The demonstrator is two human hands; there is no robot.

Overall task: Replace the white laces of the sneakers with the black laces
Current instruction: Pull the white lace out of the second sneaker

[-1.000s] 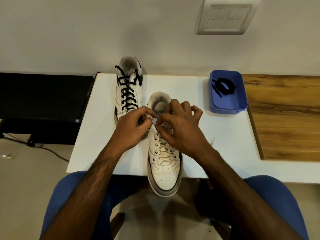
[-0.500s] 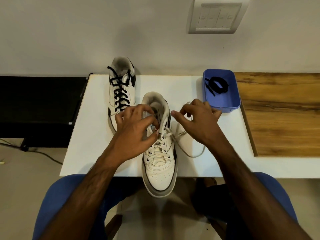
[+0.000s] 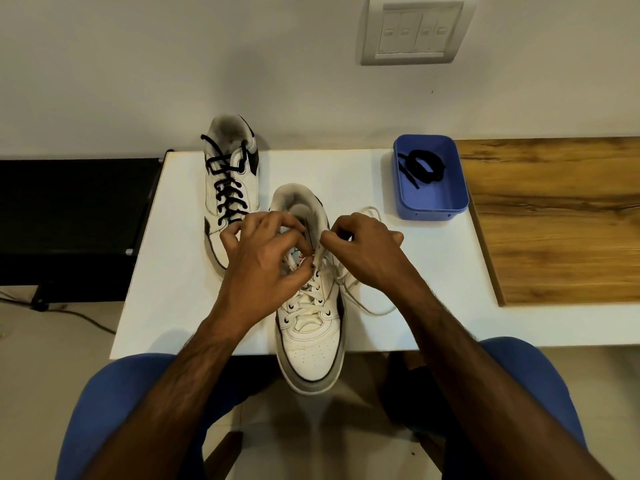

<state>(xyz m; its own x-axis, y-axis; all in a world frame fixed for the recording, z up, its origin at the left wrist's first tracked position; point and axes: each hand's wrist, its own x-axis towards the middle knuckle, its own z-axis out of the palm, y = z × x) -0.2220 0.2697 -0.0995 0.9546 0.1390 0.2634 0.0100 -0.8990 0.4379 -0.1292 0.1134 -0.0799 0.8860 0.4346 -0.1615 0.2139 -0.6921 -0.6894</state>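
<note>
1. Toe of the white leather sneaker with the white lace (image 3: 308,344) overhangs the near edge of the white table (image 3: 166,306) and points at me; I read its long axis as running six to twelve o'clock, heel away.

2. Over its upper eyelets, my left hand (image 3: 258,271) has curled fingers pinching at the white cotton lace (image 3: 313,292) near the tongue. My right hand (image 3: 367,252), at about three o'clock of the eyelets, pinches the freed strand, which loops slack on the table towards four o'clock.

3. I judge the next pull has to go up and out along the eyelet row; the lower crossings are threaded, and both hands sit equally close to the top pair.

4. At eleven o'clock, just beside the left hand, lies the second white sneaker already laced in black (image 3: 230,188), close enough to be brushed.

5. At one o'clock, well apart, the blue plastic rectangular tray (image 3: 433,206) holds the coiled black lace (image 3: 424,166). My right hand is nearer it, with nothing between.
</note>
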